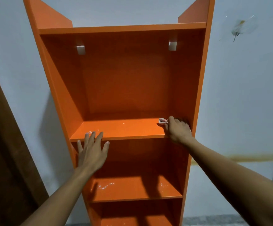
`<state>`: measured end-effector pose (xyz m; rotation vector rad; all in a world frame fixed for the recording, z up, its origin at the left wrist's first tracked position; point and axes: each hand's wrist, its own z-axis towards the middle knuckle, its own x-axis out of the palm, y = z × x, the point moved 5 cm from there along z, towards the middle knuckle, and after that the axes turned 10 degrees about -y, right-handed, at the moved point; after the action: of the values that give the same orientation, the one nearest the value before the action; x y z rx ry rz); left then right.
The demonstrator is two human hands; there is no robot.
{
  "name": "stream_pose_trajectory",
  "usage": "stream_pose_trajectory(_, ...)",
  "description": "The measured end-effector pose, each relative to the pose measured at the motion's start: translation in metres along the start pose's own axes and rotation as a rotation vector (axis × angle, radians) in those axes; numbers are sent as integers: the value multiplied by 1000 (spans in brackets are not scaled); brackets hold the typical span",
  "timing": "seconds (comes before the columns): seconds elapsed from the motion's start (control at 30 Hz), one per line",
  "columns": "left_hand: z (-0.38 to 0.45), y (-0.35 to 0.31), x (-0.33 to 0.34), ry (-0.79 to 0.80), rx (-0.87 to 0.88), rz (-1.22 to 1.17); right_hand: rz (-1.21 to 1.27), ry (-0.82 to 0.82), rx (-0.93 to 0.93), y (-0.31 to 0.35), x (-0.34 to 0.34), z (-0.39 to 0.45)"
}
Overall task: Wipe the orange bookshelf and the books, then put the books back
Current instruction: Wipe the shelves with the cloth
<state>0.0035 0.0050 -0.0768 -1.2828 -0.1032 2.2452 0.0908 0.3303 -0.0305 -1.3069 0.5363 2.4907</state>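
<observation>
Against the pale wall point(246, 95), the orange bookshelf point(126, 75) stands upright, its shelves holding no books that I can see.

Far left: a dark brown wooden panel point(5, 144), possibly a door, leans into view beside the wall.

Left hand point(91, 150): reaches up to the front edge of the middle shelf point(121, 129), near its left end. Fingers point(92, 137) straight and spread apart, tips resting on the shelf edge; it holds nothing.

Shelf surface between the hands: whitish specks and smears near the left fingertips. Similar wet-looking streaks on the lower shelf point(135, 190) beneath.

Back panel, upper part: two small white brackets point(80, 49), one left, one right, just under the top board.

Right hand point(179, 129): at the right end of the middle shelf, close against the right side panel. Fingers curled down over a small white cloth point(162, 121), pressing it on the shelf surface; a bunched corner of the cloth pokes out to the left of the thumb.

Far right: a smudge with a yellowish spot point(240, 28) marks the wall high up; a yellowish stripe point(254, 158) runs along the wall lower down.
</observation>
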Motion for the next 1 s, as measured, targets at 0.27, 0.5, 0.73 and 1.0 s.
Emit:
stream_pose_trajectory(0.27, -7, 13, -2, -60, 79, 0, 212, 9, -319, 75, 22, -18)
stream_pose_trajectory(0.5, -3, 24, -4, -72, 78, -6, 622, 120, -697, 133, 18, -52)
stream_pose_trajectory(0.73, -4, 28, -4, -72, 66, -23, 789, -18, -614, 118, -44, -33)
stream_pose_trajectory(1.0, -8, 27, 0, -72, 70, -43, 229, 106, -38, 19, 23, 54)
